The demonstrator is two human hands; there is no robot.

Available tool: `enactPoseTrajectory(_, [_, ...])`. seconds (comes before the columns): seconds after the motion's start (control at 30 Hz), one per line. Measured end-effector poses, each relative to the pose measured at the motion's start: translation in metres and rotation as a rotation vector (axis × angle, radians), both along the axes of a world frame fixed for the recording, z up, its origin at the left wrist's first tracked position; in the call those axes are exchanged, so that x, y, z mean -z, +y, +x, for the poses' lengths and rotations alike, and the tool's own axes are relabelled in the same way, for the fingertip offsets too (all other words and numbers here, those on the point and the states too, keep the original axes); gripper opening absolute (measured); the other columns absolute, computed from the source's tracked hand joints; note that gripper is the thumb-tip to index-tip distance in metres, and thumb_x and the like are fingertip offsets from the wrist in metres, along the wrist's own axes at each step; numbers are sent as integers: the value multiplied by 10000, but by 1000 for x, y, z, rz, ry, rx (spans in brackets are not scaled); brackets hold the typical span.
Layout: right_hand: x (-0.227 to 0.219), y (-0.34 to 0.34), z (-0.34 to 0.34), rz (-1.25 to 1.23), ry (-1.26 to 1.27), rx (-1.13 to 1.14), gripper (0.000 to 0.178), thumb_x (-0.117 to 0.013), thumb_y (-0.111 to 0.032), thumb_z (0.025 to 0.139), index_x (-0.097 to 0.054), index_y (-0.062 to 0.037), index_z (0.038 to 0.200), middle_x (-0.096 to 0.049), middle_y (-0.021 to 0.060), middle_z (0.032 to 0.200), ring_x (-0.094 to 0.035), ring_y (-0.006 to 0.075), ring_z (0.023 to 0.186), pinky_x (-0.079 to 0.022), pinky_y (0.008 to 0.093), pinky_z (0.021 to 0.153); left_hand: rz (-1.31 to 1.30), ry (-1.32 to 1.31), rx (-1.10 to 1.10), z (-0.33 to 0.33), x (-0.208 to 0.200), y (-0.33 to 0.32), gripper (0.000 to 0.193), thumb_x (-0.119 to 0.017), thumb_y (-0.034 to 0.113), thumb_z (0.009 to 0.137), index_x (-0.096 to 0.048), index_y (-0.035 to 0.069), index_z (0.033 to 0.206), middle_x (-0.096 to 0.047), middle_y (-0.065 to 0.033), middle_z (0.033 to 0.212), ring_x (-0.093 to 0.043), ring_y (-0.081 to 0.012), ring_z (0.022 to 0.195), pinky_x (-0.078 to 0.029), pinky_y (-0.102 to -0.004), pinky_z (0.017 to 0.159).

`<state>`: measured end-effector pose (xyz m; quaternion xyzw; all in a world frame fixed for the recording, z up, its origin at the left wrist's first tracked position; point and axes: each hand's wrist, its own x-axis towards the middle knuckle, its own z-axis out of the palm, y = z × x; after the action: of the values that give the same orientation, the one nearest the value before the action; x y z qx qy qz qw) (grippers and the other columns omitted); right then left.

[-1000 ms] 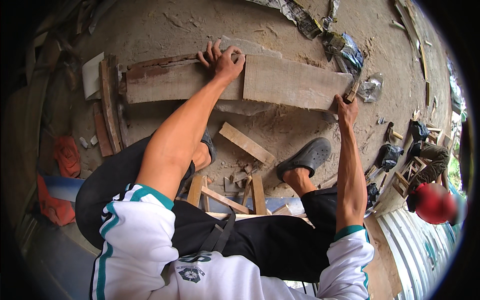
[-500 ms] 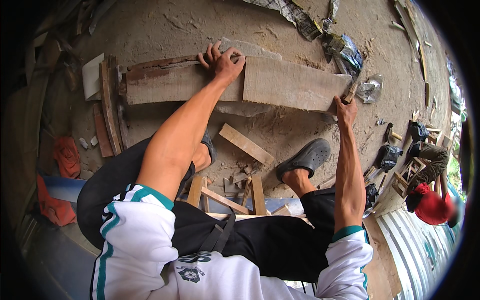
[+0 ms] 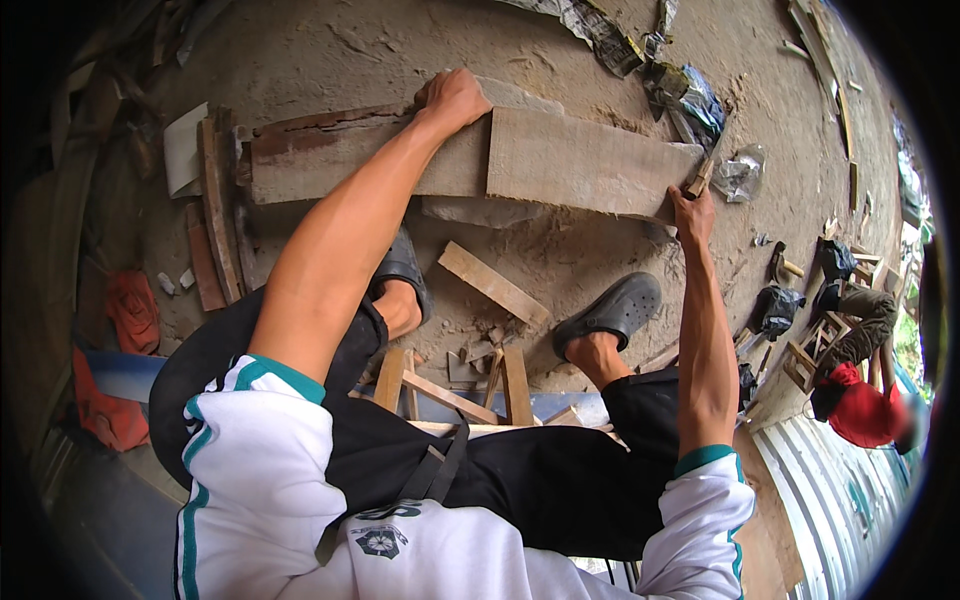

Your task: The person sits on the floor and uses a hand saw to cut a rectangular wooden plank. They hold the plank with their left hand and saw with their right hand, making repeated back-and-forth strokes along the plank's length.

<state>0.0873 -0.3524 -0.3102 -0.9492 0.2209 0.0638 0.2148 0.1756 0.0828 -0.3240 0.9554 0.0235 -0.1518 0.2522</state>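
Note:
Two worn planks lie end over end on the ground in front of me. The shorter right-hand board (image 3: 585, 160) overlaps the longer plank (image 3: 330, 165), whose far edge is split and reddish. My left hand (image 3: 455, 98) is closed like a fist at their far edge, close to the overlap; its fingertips are hidden. At the right end of the short board, my right hand (image 3: 692, 212) grips the corner with the thumb on top. A narrow brown piece (image 3: 703, 175) sticks up beside that thumb; its kind is unclear.
A loose wood offcut (image 3: 493, 285) lies between my feet, near a small wooden frame (image 3: 515, 385). Upright scrap boards (image 3: 220, 205) stand left. Crumpled plastic (image 3: 740, 175) and a hammer (image 3: 785, 265) are at the right. A person in red (image 3: 865, 405) is farther right.
My left hand has gone from spread, bent fingers on the boards to a closed fist slightly farther away at their edge. The right hand stays at the short board's end.

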Motion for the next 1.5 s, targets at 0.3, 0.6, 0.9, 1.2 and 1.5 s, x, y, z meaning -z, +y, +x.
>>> enactPoseTrajectory(0.3, [7, -9, 0, -32, 8, 6, 439, -774, -319, 783, -638, -15, 1070, -705, 175, 962, -679, 319, 878, -514, 407, 781, -22, -141, 166, 1, -6, -6, 197, -620, 132, 670, -613, -37, 568, -591, -232, 568, -628, -377, 550, -520, -464, 595])
enactPoseTrajectory(0.6, [11, -7, 1, -37, -11, 15, 421, -773, -303, 788, -644, -17, 1068, -713, 158, 942, -684, 293, 859, -516, 390, 767, 6, -301, 89, -16, 11, -10, 223, -623, 164, 717, -630, -30, 606, -614, -240, 619, -637, -367, 565, -520, -469, 584])
enactPoseTrajectory(0.9, [9, -8, 3, -19, 7, -24, 432, -744, -329, 814, -637, -27, 1103, -708, 176, 980, -680, 327, 900, -509, 410, 793, -33, -281, -37, -20, 13, -7, 267, -655, 278, 795, -705, 31, 709, -640, -154, 622, -626, -288, 579, -495, -413, 595])
enactPoseTrajectory(1.2, [-2, 11, -14, -138, 48, -60, 542, -673, -440, 860, -575, 69, 1019, -651, 309, 986, -626, 474, 961, -484, 489, 818, -333, -89, -321, -83, -3, -17, 291, -650, 352, 847, -724, 75, 898, -696, -162, 931, -674, -326, 888, -527, -425, 773])
enactPoseTrajectory(1.5, [-20, -17, -62, -74, 11, 16, 504, -688, -444, 859, -597, 20, 1033, -664, 219, 936, -641, 365, 871, -486, 436, 792, -403, 153, -459, -128, -33, -87, 683, -689, 440, 821, -551, -42, 1285, -552, -247, 1253, -563, -345, 1156, -453, -414, 980])
